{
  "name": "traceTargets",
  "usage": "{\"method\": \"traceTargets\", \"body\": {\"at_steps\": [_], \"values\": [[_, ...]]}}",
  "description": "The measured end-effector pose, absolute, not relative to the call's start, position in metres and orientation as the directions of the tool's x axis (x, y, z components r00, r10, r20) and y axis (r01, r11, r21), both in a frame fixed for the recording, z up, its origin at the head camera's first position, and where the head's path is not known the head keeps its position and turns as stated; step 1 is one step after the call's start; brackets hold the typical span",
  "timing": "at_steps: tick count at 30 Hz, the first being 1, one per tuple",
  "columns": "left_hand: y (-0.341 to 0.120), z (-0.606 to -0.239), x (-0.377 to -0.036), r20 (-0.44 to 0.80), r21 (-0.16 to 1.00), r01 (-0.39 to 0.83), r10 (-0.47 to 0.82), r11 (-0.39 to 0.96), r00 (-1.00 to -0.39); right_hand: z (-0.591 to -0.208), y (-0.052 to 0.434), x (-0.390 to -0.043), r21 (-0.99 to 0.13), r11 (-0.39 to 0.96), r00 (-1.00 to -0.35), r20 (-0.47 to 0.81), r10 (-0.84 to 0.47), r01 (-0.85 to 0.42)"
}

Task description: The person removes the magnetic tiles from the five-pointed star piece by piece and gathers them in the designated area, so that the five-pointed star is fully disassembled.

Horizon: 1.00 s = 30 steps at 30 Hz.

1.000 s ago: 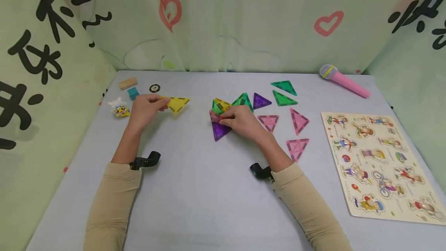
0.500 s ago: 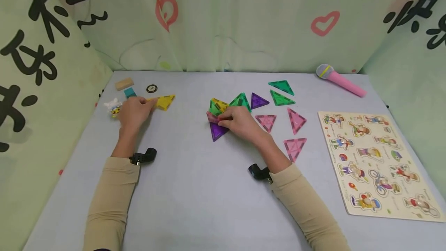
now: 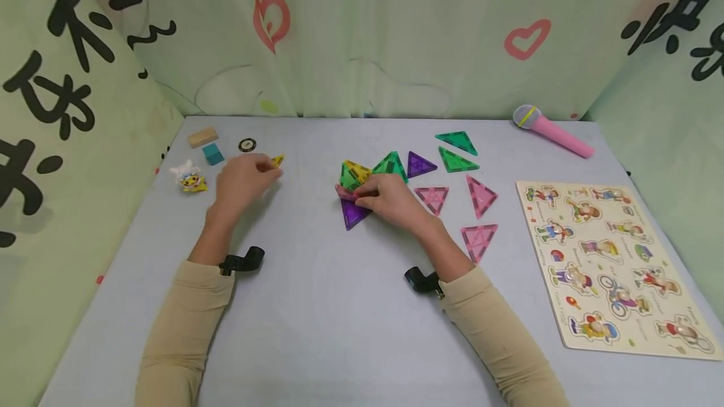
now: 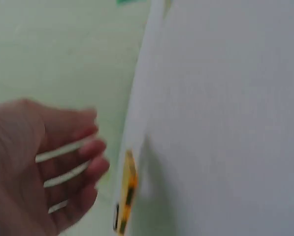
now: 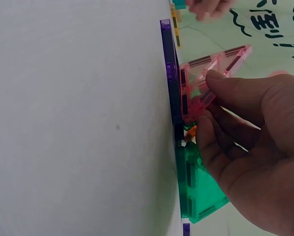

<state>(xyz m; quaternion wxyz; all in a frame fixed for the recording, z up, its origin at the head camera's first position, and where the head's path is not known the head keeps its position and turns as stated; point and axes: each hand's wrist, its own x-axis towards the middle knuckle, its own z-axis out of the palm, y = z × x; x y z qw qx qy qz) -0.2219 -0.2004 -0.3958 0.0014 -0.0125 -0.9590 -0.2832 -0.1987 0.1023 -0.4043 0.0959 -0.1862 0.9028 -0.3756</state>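
My right hand [image 3: 390,201] pinches a pink triangular magnetic tile [image 5: 213,73] between thumb and fingers, and the tile stands up at a tilt. Beneath it a purple tile [image 3: 354,213] lies on the table. Behind the fingers are a yellow-and-green tile piece [image 3: 356,173] and a green tile [image 3: 391,163]. On the left side, my left hand [image 3: 244,182] is over the table with its fingers loosely bent. A yellow triangular tile [image 3: 278,160] lies just beyond those fingers, mostly hidden by them in the head view; the left wrist view shows it apart from the hand.
Pink tiles [image 3: 479,240], green tiles [image 3: 460,159] and a purple tile [image 3: 420,164] lie right of centre. A toy microphone [image 3: 557,134] and a picture puzzle board [image 3: 616,269] are at right. Far left hold a wooden block [image 3: 202,137], blue block [image 3: 213,154], figurine [image 3: 191,178] and black disc [image 3: 247,144].
My left hand carried the yellow tile left, let go of it, then moved back right over it. My right hand stays at the pink tile, almost still.
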Motion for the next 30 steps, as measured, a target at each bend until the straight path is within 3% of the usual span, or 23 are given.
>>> {"method": "traceTargets", "body": {"at_steps": [4,8,16,30], "values": [[-0.166,-0.392,-0.217,-0.025,0.64,0.211,0.294,0.739,-0.955,-0.405,0.103,-0.199,-0.716,0.648,-0.914,-0.034,-0.404,-0.26],[-0.141,-0.393,-0.212,-0.038,0.671,0.284,0.414,0.685,-0.91,-0.404,0.104,-0.199,-0.712,0.653,-0.916,-0.036,-0.4,-0.257],[-0.121,-0.404,-0.208,0.076,0.63,0.401,0.46,0.665,-0.884,-0.404,0.104,-0.2,-0.705,0.655,-0.913,-0.029,-0.408,-0.271],[-0.12,-0.406,-0.202,0.129,0.626,0.382,0.393,0.68,-0.91,-0.403,0.105,-0.196,-0.695,0.676,-0.916,-0.061,-0.396,-0.246]]}}
